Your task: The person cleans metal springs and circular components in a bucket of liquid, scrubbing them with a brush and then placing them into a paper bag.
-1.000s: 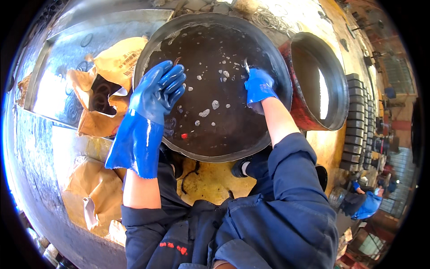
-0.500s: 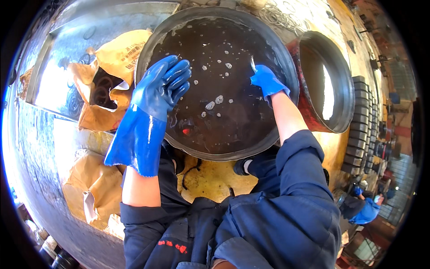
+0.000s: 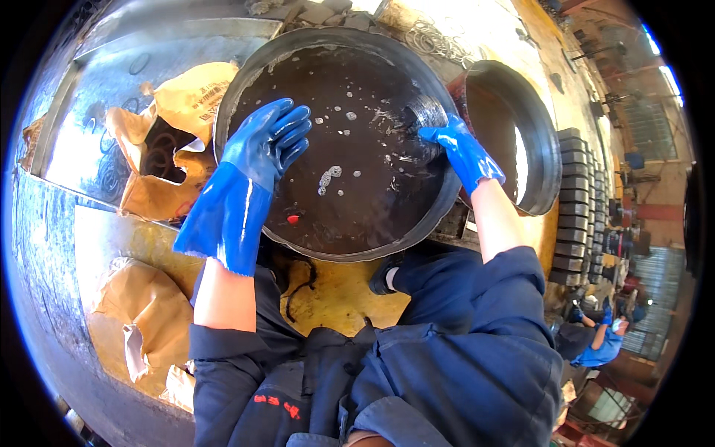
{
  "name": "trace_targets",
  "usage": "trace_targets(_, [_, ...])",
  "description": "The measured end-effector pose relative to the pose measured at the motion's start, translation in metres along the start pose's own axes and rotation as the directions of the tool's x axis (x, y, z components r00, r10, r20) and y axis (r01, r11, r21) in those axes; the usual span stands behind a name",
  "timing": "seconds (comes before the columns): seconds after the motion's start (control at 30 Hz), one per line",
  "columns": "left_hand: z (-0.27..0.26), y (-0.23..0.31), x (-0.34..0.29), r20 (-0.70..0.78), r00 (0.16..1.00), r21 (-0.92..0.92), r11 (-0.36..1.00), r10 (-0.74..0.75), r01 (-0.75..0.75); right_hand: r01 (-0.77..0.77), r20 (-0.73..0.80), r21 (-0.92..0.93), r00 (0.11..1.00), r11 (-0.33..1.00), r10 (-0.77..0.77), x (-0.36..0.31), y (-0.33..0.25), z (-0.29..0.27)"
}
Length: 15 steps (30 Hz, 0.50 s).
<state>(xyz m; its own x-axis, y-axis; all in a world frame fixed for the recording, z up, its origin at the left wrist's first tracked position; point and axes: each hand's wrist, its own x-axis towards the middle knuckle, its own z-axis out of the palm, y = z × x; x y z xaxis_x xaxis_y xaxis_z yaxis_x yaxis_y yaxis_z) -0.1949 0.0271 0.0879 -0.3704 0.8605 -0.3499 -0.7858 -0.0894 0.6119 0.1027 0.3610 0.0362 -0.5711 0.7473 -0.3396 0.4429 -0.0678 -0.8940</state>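
Observation:
Both my hands wear blue rubber gloves over a wide round tub (image 3: pixel 357 257) of dark brown liquid (image 3: pixel 320 149). My left hand (image 3: pixel 268 141) is above the tub's left side, fingers stretched out, holding nothing visible. At the right rim, my right hand (image 3: pixel 458 145) has its fingers closed. Beside its thumb is a shiny streaked patch (image 3: pixel 428 112), splash or a thin glossy thing; I cannot tell which. Ripples spread there. Foam patches (image 3: pixel 331 175) and a small red piece (image 3: pixel 293 219) show on the liquid.
A torn paper bag (image 3: pixel 197 97) with dark rings inside stands left of the tub, by a metal tray (image 3: pixel 97 82). Another crumpled bag (image 3: pixel 141 313) lies nearer. A second tub (image 3: pixel 551 149) adjoins on the right, then stacked dark blocks (image 3: pixel 573 208). A person in blue (image 3: pixel 599 343) is far right.
My right hand has moved slightly right, toward the tub's rim, and the liquid by it is now rippled and splashing. My left hand keeps its outstretched pose. The view has shifted somewhat.

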Motion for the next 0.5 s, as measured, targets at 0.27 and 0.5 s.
trace_targets(0.27, [0.013,-0.015,-0.001,0.076,0.995,0.045,0.998,-0.057,0.054,0.114,0.009,0.354,0.992,0.928,-0.125,-0.105,-0.067,0.022])
trace_targets(0.5, [0.047,-0.044,-0.011,-0.004,0.984,0.25,0.952,-0.18,0.175,0.024,0.065,0.467,0.996,0.884,-0.061,-0.157,-0.097,0.067])
